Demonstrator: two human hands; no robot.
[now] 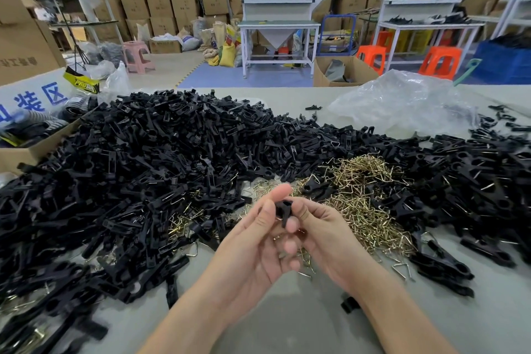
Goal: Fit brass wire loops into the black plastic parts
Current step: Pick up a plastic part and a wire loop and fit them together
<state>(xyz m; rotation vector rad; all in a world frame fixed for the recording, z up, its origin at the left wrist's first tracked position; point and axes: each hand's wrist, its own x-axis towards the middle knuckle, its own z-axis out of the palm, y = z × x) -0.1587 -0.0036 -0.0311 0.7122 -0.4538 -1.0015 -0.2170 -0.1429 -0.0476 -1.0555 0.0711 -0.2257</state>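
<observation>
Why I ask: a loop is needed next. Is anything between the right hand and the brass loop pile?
Nothing visible: the brass loop pile lies beyond the right hand, which holds a black plastic part with the left hand.

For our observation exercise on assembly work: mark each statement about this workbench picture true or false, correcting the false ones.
1. The left hand and right hand both hold one black plastic part. True.
2. The brass wire loops sit in a tray. False: they lie loose on the table.
3. The biggest pile of black parts lies on the person's left. True.
4. The clear plastic bag lies at the near left. False: it lies far right.
</observation>
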